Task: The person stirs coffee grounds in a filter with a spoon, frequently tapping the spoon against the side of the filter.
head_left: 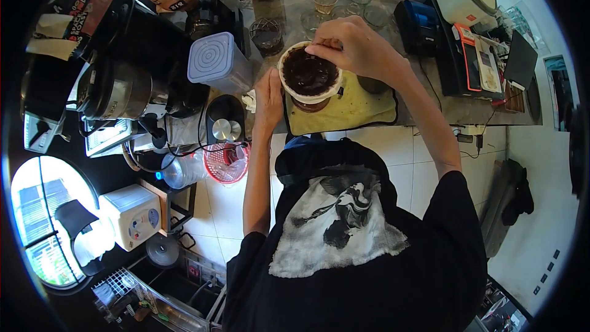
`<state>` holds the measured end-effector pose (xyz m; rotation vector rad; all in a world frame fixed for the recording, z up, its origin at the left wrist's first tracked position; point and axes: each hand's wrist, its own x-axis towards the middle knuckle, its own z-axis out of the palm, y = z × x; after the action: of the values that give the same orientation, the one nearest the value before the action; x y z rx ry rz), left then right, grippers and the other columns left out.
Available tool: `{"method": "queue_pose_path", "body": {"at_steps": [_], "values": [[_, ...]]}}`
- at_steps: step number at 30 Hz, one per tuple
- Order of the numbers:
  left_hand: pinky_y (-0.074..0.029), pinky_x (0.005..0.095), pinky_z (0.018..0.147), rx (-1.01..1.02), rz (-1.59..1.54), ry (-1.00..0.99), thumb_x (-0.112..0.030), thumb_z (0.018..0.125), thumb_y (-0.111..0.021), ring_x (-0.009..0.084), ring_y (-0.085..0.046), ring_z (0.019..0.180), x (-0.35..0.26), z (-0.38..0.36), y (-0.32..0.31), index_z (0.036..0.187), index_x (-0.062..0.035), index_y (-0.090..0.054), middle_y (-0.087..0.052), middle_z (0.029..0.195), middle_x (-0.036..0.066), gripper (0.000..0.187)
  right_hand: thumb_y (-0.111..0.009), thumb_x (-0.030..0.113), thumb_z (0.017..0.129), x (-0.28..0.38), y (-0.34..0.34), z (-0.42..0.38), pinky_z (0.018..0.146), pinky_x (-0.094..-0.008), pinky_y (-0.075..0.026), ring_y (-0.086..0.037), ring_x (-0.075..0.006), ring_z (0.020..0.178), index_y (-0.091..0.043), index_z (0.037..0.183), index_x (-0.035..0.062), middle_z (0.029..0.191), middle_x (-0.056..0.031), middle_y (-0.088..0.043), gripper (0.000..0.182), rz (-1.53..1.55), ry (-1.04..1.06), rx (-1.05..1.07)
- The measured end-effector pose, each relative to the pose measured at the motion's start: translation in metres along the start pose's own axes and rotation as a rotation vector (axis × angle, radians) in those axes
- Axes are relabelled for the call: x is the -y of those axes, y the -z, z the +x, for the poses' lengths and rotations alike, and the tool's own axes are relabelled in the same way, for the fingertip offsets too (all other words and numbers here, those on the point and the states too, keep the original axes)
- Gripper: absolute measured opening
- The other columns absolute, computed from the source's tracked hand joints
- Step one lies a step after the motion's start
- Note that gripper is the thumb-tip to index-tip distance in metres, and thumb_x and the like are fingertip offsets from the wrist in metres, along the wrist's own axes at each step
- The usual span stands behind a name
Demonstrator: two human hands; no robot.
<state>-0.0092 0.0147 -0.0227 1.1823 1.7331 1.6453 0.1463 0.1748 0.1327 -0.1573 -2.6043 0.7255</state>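
A coffee dripper with a white rim stands at the front of the counter. Wet, dark coffee grounds fill the filter inside it. Against the dripper's left side, my left hand has its fingers closed; its grip is partly hidden. From the upper right, my right hand pinches the far rim of the paper filter. Something reddish-brown shows beneath the dripper. A yellow cloth with a black border lies beside and under it, and a dark cup sits partly behind my right forearm.
Left of my left hand are a lidded plastic container and a coffee grinder. Several clear glasses stand beyond the dripper. A dark blue device is at the right. Below the counter's left end sits a red basket.
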Motion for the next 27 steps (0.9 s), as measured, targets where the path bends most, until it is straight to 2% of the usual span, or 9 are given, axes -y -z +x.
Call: {"method": "queue_pose_path", "body": {"at_steps": [4,6,10,14,16,22,23,25,27], "values": [[-0.035,0.0228,0.061,0.007,-0.021,0.021,-0.030,0.110,-0.037,0.0051,-0.039,0.071,-0.005,-0.001,-0.001,0.089,-0.0037,-0.051,-0.042,0.077,-0.004,0.037,-0.071,0.016,0.087,0.002,0.002,-0.001,0.064,-0.0378,-0.051,-0.063,-0.0337,0.065,-0.069,0.084,-0.0047,0.075,-0.0186,-0.066,0.021,-0.008,0.015,0.004],[-0.030,0.0300,0.056,-0.050,-0.027,0.001,-0.025,0.109,-0.037,0.0102,-0.032,0.064,-0.013,-0.001,-0.005,0.082,0.0003,-0.047,-0.036,0.067,0.001,0.039,-0.071,0.017,0.087,0.000,0.001,0.000,0.064,-0.0378,-0.051,-0.064,-0.0338,0.066,-0.069,0.084,-0.0047,0.075,-0.0187,-0.066,0.022,-0.023,0.005,-0.002],[-0.030,0.0290,0.056,-0.060,-0.054,0.006,-0.026,0.109,-0.036,0.0095,-0.032,0.064,-0.015,-0.002,-0.006,0.081,0.0000,-0.047,-0.036,0.067,0.000,0.039,-0.071,0.017,0.086,0.002,-0.001,-0.001,0.064,-0.0378,-0.051,-0.063,-0.0339,0.065,-0.069,0.085,-0.0048,0.075,-0.0189,-0.066,0.022,0.051,0.014,-0.003],[-0.030,0.0290,0.056,-0.057,-0.057,0.003,-0.027,0.109,-0.037,0.0096,-0.032,0.065,-0.015,-0.001,-0.006,0.083,0.0002,-0.048,-0.037,0.068,0.000,0.039,-0.072,0.017,0.086,-0.003,-0.002,-0.002,0.063,-0.0374,-0.051,-0.063,-0.0336,0.064,-0.070,0.085,-0.0050,0.074,-0.0186,-0.066,0.022,-0.011,0.011,0.001],[-0.031,0.0291,0.056,-0.060,-0.064,-0.008,-0.027,0.109,-0.037,0.0097,-0.033,0.065,-0.011,0.000,-0.006,0.083,0.0003,-0.049,-0.038,0.068,0.000,0.039,-0.073,0.020,0.088,-0.006,-0.005,-0.002,0.058,-0.0324,-0.049,-0.062,-0.0249,0.058,-0.066,0.080,-0.0028,0.067,-0.0120,-0.064,0.025,0.004,0.043,-0.057],[-0.031,0.0295,0.057,-0.045,-0.059,-0.007,-0.027,0.109,-0.038,0.0102,-0.033,0.066,-0.014,-0.001,-0.006,0.084,0.0004,-0.049,-0.039,0.069,0.000,0.039,-0.074,0.019,0.088,-0.010,-0.005,-0.003,0.058,-0.0322,-0.049,-0.062,-0.0246,0.058,-0.067,0.080,-0.0029,0.067,-0.0128,-0.064,0.025,-0.038,0.025,-0.037],[-0.031,0.0295,0.057,-0.056,-0.050,-0.013,-0.027,0.109,-0.038,0.0101,-0.033,0.065,-0.014,-0.001,-0.006,0.083,0.0003,-0.049,-0.039,0.068,0.000,0.039,-0.074,0.019,0.088,-0.009,-0.005,-0.003,0.058,-0.0322,-0.049,-0.062,-0.0246,0.058,-0.067,0.080,-0.0029,0.067,-0.0128,-0.064,0.025,-0.037,0.025,-0.038],[-0.031,0.0295,0.057,-0.066,-0.040,-0.019,-0.027,0.109,-0.038,0.0100,-0.033,0.065,-0.014,-0.001,-0.006,0.083,0.0002,-0.049,-0.039,0.068,0.000,0.039,-0.071,0.017,0.087,-0.006,-0.003,-0.002,0.060,-0.0378,-0.049,-0.062,-0.0330,0.060,-0.068,0.082,-0.0054,0.070,-0.0185,-0.065,0.023,0.058,-0.007,0.002],[-0.031,0.0295,0.056,-0.056,-0.069,0.010,-0.027,0.109,-0.038,0.0100,-0.033,0.065,-0.012,-0.002,-0.005,0.082,-0.0001,-0.048,-0.038,0.068,0.000,0.039,-0.071,0.017,0.087,-0.004,-0.002,-0.002,0.060,-0.0375,-0.049,-0.062,-0.0331,0.060,-0.068,0.082,-0.0052,0.070,-0.0186,-0.064,0.023,0.037,0.006,0.002]]}}
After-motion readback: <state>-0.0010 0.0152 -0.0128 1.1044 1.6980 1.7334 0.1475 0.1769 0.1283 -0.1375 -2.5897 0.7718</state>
